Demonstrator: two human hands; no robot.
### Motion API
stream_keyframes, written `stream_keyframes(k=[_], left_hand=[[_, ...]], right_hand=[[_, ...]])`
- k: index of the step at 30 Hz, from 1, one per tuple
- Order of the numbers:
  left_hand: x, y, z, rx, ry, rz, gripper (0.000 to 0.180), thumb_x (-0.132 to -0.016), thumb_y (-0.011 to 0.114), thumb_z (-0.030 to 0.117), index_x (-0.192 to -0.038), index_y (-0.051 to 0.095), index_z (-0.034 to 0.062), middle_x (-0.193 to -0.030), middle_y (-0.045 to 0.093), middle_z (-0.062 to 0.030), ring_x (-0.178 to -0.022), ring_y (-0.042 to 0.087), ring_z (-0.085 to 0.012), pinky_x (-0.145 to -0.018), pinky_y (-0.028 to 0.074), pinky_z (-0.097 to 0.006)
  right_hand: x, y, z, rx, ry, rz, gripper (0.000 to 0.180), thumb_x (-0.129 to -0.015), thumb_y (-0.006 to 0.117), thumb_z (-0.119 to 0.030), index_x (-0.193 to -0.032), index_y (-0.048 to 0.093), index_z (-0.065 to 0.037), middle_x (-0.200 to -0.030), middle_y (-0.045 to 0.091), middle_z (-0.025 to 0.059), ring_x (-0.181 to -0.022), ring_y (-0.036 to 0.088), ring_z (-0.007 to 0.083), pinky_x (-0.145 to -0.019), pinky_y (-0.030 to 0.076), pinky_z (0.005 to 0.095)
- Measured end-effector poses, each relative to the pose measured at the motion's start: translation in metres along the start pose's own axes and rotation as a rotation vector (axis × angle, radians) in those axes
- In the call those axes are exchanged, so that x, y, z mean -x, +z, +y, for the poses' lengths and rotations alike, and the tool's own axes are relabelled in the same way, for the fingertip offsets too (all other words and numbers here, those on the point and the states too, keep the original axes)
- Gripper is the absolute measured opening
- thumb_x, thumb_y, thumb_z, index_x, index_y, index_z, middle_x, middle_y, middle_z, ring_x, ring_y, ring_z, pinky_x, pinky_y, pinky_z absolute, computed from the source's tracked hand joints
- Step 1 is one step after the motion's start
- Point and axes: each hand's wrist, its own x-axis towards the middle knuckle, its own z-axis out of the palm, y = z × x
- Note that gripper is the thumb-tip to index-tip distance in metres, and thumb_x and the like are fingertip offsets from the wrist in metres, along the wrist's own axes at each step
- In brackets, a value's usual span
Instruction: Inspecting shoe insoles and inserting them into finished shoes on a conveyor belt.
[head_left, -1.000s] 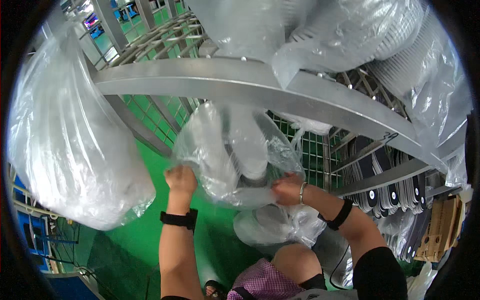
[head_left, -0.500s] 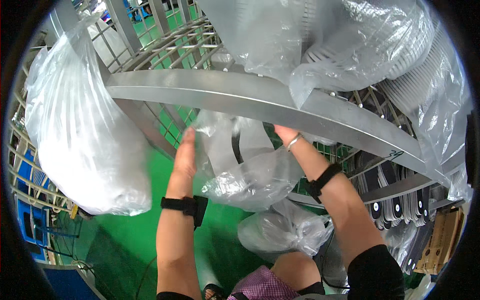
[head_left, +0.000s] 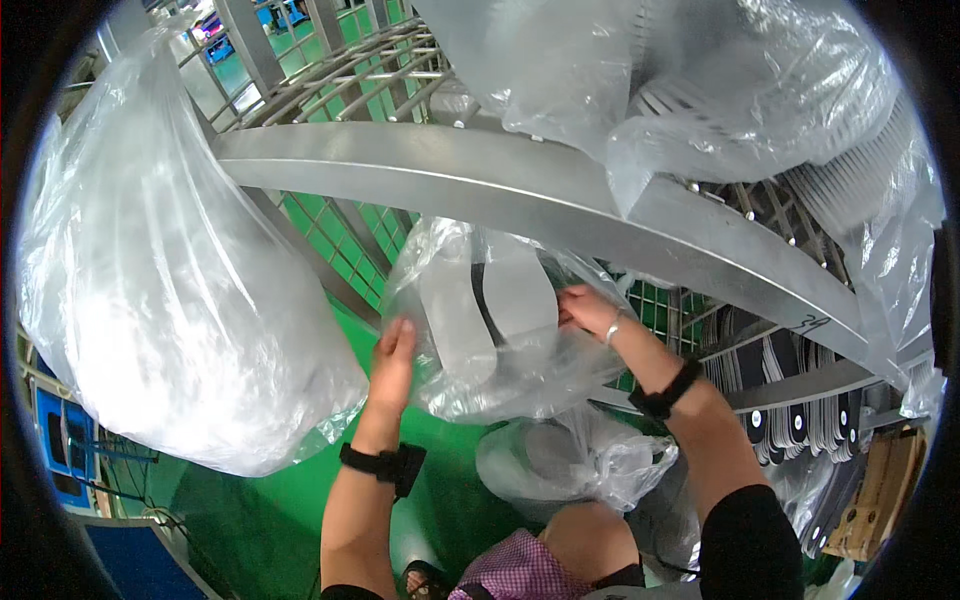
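A clear plastic bag hangs below the grey metal shelf edge, between my two hands. Inside it are stacks of pale, curved flat pieces shaped like insoles, with a dark strip between two of the stacks. My left hand holds the bag's left side, its thumb up and some fingers hidden behind the plastic. On the right side, my right hand has its fingers curled onto the bag beside the pale pieces. Below, near my knee, rests another knotted clear bag.
A large full white plastic bag hangs at the left. The curved metal shelf beam crosses above my hands, with filled clear bags over it. Dark insole-like pieces and a cardboard box sit lower right.
Both hands have come down and nearer, bringing the bag out from under the shelf edge. More of its pale contents shows. The large white bag at left looks bigger and nearer.
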Motion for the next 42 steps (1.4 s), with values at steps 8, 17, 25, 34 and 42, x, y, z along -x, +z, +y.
stream_keyframes(k=[8, 17, 25, 34, 42], left_hand=[[0.067, 0.01, 0.0, -0.573, 0.492, 0.066, 0.05, -0.079, 0.05, 0.027, -0.121, 0.039, 0.0021, -0.119, 0.042, -0.0257, -0.11, 0.042, -0.0363, -0.092, 0.034, -0.038], [0.042, 0.047, 0.057, 0.043, -0.211, 0.217, 0.05, -0.084, 0.048, 0.036, -0.114, 0.046, -0.0038, -0.109, 0.053, -0.0106, -0.098, 0.05, -0.0167, -0.082, 0.04, -0.03], [0.005, 0.033, 0.02, 0.187, -0.239, 0.157, 0.078, -0.083, 0.017, 0.061, -0.128, 0.031, -0.0008, -0.132, 0.031, -0.0173, -0.124, 0.027, -0.027, -0.101, 0.02, -0.035], [0.046, 0.044, 0.047, 0.2, -0.22, 0.234, 0.066, -0.083, 0.041, 0.052, -0.118, 0.042, -0.0033, -0.117, 0.047, -0.0131, -0.102, 0.046, -0.025, -0.089, 0.033, -0.037], [0.039, 0.079, 0.065, 0.201, -0.17, 0.196, 0.058, -0.078, 0.058, 0.03, -0.118, 0.038, -0.0063, -0.12, 0.043, -0.0151, -0.11, 0.042, -0.0235, -0.094, 0.03, -0.032]], right_hand=[[0.055, -0.045, -0.081, -1.294, 0.693, 0.301, 0.027, -0.086, 0.048, -0.023, -0.104, 0.05, -0.003, -0.092, 0.058, 0.0098, -0.076, 0.058, 0.0167, -0.063, 0.048, 0.0267], [0.024, -0.058, -0.093, -1.426, 0.924, 0.083, 0.051, -0.078, 0.051, -0.05, -0.113, 0.047, -0.013, -0.117, 0.046, 0.0005, -0.11, 0.039, 0.0158, -0.086, 0.033, 0.0373], [-0.013, -0.086, -0.119, -1.505, 0.956, 0.063, 0.057, -0.072, 0.058, -0.047, -0.113, 0.048, -0.009, -0.108, 0.051, 0.0037, -0.1, 0.046, 0.0165, -0.079, 0.038, 0.0348], [-0.009, -0.076, -0.119, -1.279, 1.006, 0.173, 0.052, -0.074, 0.056, -0.044, -0.107, 0.055, -0.005, -0.102, 0.058, 0.008, -0.091, 0.055, 0.0207, -0.077, 0.042, 0.032], [-0.019, -0.049, -0.114, -0.929, 0.798, 0.254, 0.063, -0.074, 0.047, -0.052, -0.103, 0.054, 0.004, -0.097, 0.057, 0.0221, -0.095, 0.052, 0.0342, -0.084, 0.039, 0.0363]])
